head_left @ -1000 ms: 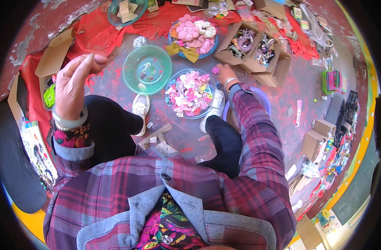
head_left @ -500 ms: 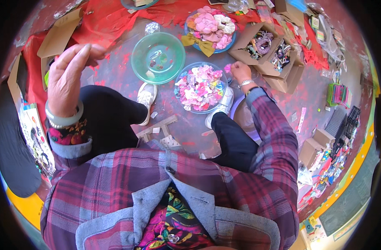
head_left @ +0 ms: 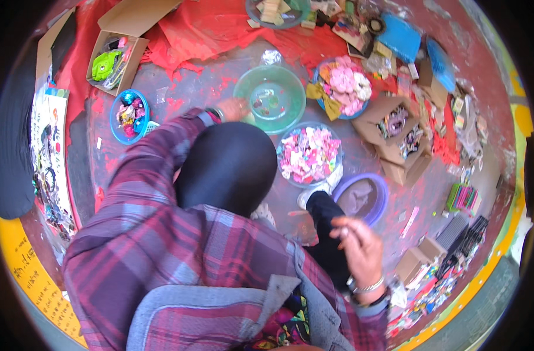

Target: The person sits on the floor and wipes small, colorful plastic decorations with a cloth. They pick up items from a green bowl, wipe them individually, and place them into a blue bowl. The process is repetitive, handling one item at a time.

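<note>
My left hand [head_left: 234, 109] reaches past my bent left knee to the left rim of a green translucent basin [head_left: 297, 111]. It is blurred, so its grip does not show. A few small items lie on the basin's bottom. Over my right thigh, my right hand [head_left: 363, 251] is raised with fingers curled toward the thumb; whatever may be between them is hidden. Between my feet stands a clear bowl heaped with pink, white and red fabric flowers [head_left: 309, 153]. Beyond it, a blue bowl holds larger pink flowers [head_left: 344, 82] and a mustard bow.
A purple basin [head_left: 384, 205] stands beside my right foot. Open cartons [head_left: 389, 152] with hair ties are to the right. At left are a blue basket [head_left: 139, 124] of shiny balls and a box [head_left: 136, 52] with a green item. Red cloth [head_left: 202, 29] covers the far floor.
My body has leaned left. My left hand has come down from the air to the green basin. My right hand has drawn back from the cartons; the pink flower it pinched no longer shows.
</note>
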Action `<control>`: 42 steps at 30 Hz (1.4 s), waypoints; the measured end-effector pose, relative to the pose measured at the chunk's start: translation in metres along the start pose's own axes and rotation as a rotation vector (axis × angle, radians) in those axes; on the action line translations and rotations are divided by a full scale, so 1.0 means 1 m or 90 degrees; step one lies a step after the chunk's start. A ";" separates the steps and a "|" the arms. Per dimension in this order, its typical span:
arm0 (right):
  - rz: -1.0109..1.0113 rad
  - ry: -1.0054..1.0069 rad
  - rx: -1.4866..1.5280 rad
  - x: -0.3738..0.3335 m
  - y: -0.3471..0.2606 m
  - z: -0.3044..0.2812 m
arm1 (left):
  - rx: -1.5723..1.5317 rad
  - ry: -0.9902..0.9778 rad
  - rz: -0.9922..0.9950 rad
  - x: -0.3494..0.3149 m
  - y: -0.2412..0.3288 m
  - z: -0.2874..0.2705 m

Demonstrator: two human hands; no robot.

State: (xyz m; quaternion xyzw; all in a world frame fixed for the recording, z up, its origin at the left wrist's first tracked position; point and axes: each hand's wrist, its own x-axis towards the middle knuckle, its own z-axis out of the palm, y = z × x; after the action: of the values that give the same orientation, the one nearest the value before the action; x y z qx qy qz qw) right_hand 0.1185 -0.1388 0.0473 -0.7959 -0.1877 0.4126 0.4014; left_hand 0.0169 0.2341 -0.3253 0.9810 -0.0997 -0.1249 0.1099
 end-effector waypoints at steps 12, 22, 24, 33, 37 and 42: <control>0.096 0.088 0.188 0.012 0.017 0.038 | -0.472 0.302 -0.281 -0.017 0.014 -0.078; 0.022 0.103 0.059 0.013 0.013 0.048 | -1.511 0.944 -0.865 -0.047 -0.034 0.009; 0.024 0.101 0.063 0.014 0.015 0.050 | -1.368 0.852 -1.010 -0.054 -0.034 0.019; 0.023 0.091 0.051 0.019 0.021 0.052 | -0.894 0.698 -1.079 -0.068 -0.052 0.070; 0.028 0.111 0.034 0.018 0.020 0.055 | -0.622 0.571 -1.064 -0.071 -0.037 0.032; 0.025 0.104 0.052 0.018 0.013 0.054 | -0.402 0.316 -1.056 -0.081 -0.062 0.084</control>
State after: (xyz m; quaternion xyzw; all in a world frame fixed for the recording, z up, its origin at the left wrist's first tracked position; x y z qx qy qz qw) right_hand 0.0854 -0.1091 0.0094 -0.8133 -0.1213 0.3614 0.4396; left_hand -0.0716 0.2952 -0.4018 0.6618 0.7004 0.0288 0.2658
